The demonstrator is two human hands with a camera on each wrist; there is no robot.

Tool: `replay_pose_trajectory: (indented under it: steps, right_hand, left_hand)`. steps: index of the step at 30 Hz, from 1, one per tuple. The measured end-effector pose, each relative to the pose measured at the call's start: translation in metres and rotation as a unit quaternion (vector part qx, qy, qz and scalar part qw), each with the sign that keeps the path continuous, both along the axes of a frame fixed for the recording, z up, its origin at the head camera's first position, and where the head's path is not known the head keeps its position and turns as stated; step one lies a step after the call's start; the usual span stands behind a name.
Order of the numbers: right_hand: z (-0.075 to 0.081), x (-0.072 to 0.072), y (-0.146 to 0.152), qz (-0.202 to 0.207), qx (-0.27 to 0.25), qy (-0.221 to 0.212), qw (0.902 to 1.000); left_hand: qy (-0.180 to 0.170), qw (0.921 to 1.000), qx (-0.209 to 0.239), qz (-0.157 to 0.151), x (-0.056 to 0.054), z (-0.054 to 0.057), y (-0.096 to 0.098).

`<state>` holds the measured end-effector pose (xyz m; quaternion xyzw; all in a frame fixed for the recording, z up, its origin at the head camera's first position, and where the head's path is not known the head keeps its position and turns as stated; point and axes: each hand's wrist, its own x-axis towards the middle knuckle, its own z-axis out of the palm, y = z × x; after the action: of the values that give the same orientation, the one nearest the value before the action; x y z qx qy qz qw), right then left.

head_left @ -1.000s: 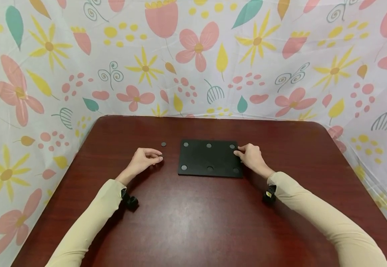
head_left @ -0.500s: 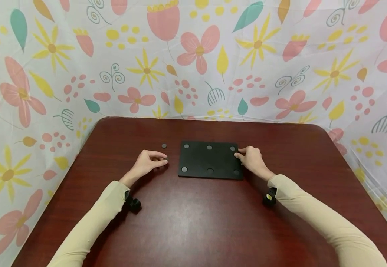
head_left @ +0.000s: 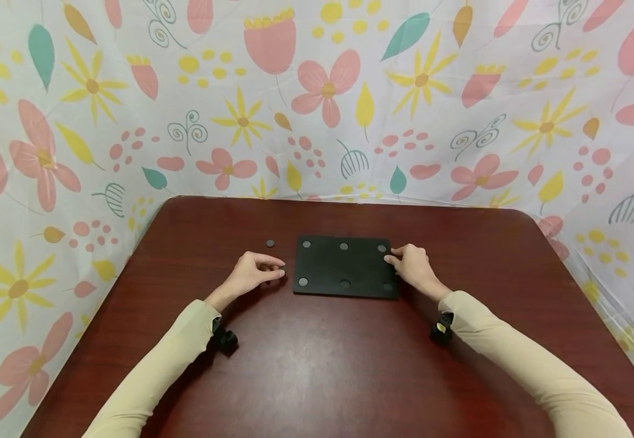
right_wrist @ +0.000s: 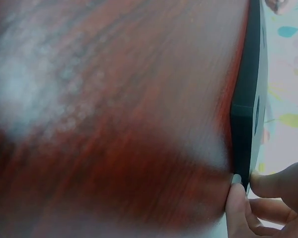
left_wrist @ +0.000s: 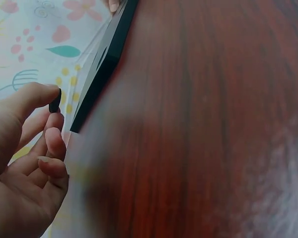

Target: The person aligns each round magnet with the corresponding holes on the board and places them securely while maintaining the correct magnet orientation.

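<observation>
Here before me, the left hand [head_left: 245, 274] pinches a dark disc [left_wrist: 54, 101] near the black board [head_left: 344, 266] the right hand [head_left: 414, 266] grips; a level disc and steady bracing should help.

Disc [head_left: 270, 243] on table [head_left: 322, 359], left of board [head_left: 344, 266]

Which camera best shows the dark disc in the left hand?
Left wrist: the dark disc appears large there, nearly edge-on, pinched between thumb and finger of the left hand. The head view shows it only as a tiny dark speck; the right wrist view doesn't discernibly show it.
</observation>
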<state>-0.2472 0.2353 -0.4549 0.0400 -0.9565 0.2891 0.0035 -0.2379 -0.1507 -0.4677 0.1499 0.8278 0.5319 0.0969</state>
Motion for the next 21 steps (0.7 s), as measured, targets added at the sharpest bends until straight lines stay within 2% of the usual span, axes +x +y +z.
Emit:
replay_pose_trajectory:
  steps: [15, 17, 21]
  right_hand:
    - [-0.002, 0.000, 0.001, -0.002, 0.001, 0.005, 1.0000]
    - [-0.002, 0.000, 0.000, -0.002, 0.002, 0.007, 1.0000]
    - [-0.002, 0.000, -0.001, -0.002, 0.003, 0.007, 1.0000]
  left_hand:
    - [0.002, 0.9992, -0.006, -0.039, 0.000, -0.003, 0.018]
    - [0.002, 0.9990, -0.006, -0.045, 0.001, 0.001, 0.022]
    - [0.001, 0.9985, -0.005, -0.055, 0.011, 0.018, 0.029]
